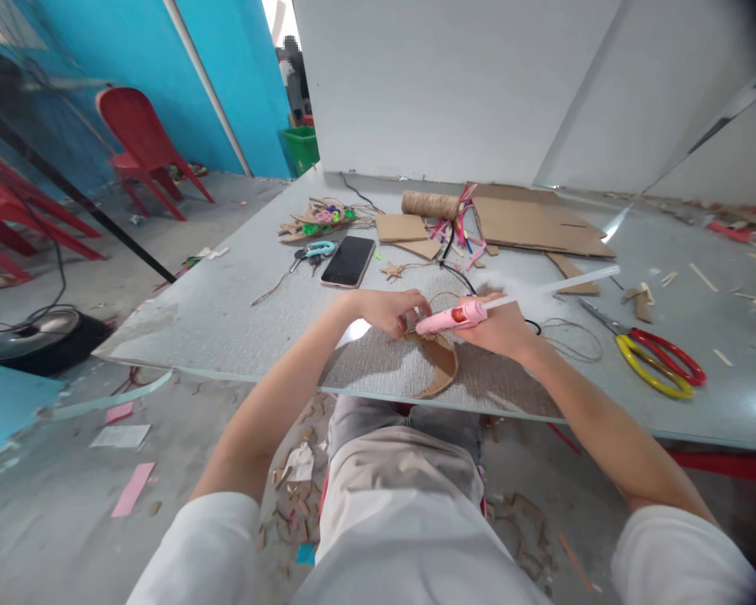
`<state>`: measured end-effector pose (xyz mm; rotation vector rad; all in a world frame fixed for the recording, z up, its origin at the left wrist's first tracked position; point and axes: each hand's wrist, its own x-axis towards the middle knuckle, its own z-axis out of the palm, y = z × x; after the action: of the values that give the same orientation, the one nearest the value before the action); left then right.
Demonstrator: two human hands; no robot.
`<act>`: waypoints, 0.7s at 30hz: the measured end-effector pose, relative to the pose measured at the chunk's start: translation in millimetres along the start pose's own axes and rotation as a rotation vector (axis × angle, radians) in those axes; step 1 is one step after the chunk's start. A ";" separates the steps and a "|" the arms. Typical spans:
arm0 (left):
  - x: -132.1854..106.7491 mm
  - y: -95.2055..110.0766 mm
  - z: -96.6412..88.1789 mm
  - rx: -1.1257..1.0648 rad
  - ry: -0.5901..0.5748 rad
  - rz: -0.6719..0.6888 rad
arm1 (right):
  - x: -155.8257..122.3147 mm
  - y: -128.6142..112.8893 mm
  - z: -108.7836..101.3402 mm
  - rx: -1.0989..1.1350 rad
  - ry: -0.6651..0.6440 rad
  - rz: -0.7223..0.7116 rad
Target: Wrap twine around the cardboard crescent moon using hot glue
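My right hand (pixel 495 326) is wrapped round a pink hot glue gun (pixel 457 317), with a long clear glue stick (pixel 558 286) poking out of its back end. The gun's nozzle meets the upper end of a curved, crescent-shaped cardboard piece (pixel 446 370) lying near the table's front edge. At that same end is my left hand (pixel 396 313), fingers bent and close together beside the nozzle; what they pinch is too small to make out. A thin loop of twine (pixel 444 297) shows just behind the hands. To the left lies a twine-tied cardboard star (pixel 391 270).
Behind the hands are a black phone (pixel 349 261), blue-handled snips (pixel 318 249), a twine spool (pixel 429 204), decorated cardboard pieces (pixel 321 218) and cardboard sheets (pixel 535 220). Red-and-yellow scissors (pixel 658 361) lie at right. The gun's black cord (pixel 457 273) runs backward across the table.
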<state>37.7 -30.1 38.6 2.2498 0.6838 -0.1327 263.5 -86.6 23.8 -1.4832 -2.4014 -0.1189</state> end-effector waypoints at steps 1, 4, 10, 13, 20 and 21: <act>0.1 -0.7 0.0 0.005 -0.001 0.003 | -0.1 0.5 0.6 -0.006 0.001 -0.006; 0.4 -3.0 0.4 0.022 0.009 0.019 | -0.7 1.5 1.2 -0.019 0.000 -0.021; -0.3 -2.1 0.4 -0.011 -0.013 -0.014 | -1.4 -0.6 -3.6 -0.004 -0.024 -0.030; -0.5 -0.8 0.0 0.002 -0.009 -0.010 | -0.9 -1.0 -5.2 -0.017 -0.043 -0.015; -0.2 -0.4 -0.8 0.004 -0.015 -0.029 | 0.0 -4.1 -11.2 -0.024 -0.076 0.037; -0.1 -0.8 -0.8 0.002 -0.015 -0.026 | 0.2 -5.3 -12.4 -0.034 -0.088 0.061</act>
<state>37.1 -29.1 38.7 2.2397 0.7055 -0.1634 261.5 -91.8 36.1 -1.6074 -2.4313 -0.0826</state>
